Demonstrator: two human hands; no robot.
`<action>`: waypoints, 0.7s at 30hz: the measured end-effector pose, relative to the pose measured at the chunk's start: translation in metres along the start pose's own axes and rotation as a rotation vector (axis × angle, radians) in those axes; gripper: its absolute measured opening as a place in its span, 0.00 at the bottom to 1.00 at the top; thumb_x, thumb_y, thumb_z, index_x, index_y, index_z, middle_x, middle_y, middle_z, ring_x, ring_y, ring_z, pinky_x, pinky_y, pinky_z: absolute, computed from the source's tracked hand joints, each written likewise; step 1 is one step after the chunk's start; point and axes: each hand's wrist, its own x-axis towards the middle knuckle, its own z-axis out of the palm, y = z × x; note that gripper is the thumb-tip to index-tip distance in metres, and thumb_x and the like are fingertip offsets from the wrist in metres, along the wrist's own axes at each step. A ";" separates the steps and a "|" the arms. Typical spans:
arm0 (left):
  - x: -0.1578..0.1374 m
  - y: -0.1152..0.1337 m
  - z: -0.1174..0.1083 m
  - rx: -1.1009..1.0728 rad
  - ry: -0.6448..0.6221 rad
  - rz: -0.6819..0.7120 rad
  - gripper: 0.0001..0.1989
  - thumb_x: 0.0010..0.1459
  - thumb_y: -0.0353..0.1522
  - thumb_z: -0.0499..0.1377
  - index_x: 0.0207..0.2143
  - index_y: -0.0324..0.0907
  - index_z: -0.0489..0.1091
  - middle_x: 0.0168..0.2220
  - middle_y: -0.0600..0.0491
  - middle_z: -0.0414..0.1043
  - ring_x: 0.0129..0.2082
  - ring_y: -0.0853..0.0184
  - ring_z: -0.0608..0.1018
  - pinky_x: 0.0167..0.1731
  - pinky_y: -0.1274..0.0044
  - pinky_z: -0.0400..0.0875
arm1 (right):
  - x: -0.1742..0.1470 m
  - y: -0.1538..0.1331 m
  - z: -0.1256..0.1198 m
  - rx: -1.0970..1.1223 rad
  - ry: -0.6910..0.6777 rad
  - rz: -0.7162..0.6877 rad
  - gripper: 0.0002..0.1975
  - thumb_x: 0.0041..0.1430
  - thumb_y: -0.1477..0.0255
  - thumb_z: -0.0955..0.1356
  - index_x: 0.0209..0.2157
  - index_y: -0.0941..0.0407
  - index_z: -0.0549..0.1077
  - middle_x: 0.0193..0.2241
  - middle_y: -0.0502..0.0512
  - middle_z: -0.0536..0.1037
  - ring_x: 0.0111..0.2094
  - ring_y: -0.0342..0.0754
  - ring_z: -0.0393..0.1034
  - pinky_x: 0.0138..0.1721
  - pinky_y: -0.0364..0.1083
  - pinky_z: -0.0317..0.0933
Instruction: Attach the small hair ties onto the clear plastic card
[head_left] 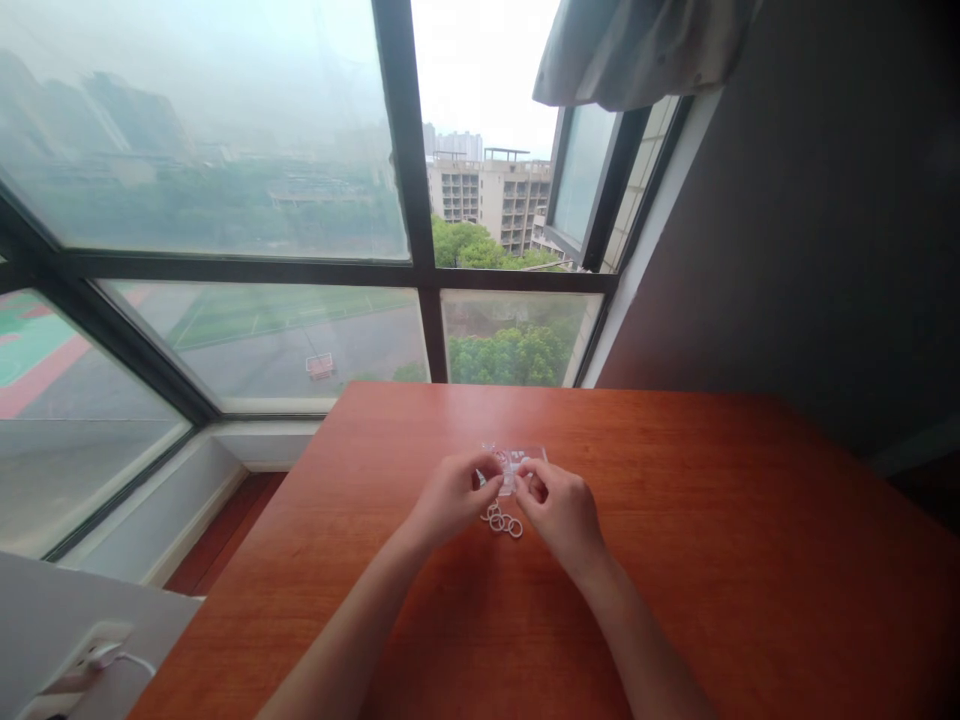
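Observation:
My left hand (459, 495) and my right hand (562, 505) face each other over the middle of the table, with a small gap between their fingertips. Both are closed in a pinch of thumb and fingers. Whatever sits in either pinch is too small to make out. Just beyond the fingertips lies a clear plastic piece (538, 455) with some reddish and white marks or small bits in it, partly covered by my hands. Several white rings (514, 527) lie on the tabletop close below my fingertips, some overlapping.
The reddish-brown wooden table (720, 560) reaches to the window (300, 345), its far edge near the frame. A dark wall (795, 230) stands on the right, and a grey curtain (637, 50) hangs above. At lower left, a plug with a white cable (105, 655) sits in a socket.

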 end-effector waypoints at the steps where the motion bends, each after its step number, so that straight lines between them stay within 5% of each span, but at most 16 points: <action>1: 0.000 -0.002 -0.002 0.039 0.021 0.001 0.06 0.55 0.30 0.56 0.28 0.39 0.72 0.25 0.55 0.72 0.24 0.72 0.70 0.26 0.81 0.61 | 0.000 0.001 0.000 -0.003 0.005 0.005 0.06 0.57 0.69 0.66 0.31 0.54 0.76 0.18 0.46 0.69 0.21 0.42 0.62 0.28 0.40 0.51; 10: -0.001 -0.014 -0.020 0.312 0.083 -0.034 0.05 0.55 0.30 0.56 0.29 0.42 0.71 0.29 0.54 0.75 0.28 0.69 0.72 0.28 0.80 0.60 | 0.001 0.003 -0.003 -0.082 -0.036 0.047 0.06 0.58 0.70 0.66 0.32 0.53 0.76 0.20 0.47 0.72 0.23 0.42 0.64 0.28 0.41 0.50; 21: -0.002 -0.012 -0.022 0.338 0.083 -0.042 0.05 0.55 0.31 0.56 0.31 0.43 0.72 0.30 0.55 0.75 0.29 0.69 0.73 0.30 0.79 0.61 | 0.001 0.002 -0.008 -0.157 -0.121 0.084 0.05 0.59 0.70 0.66 0.32 0.52 0.75 0.23 0.48 0.75 0.26 0.44 0.67 0.28 0.41 0.48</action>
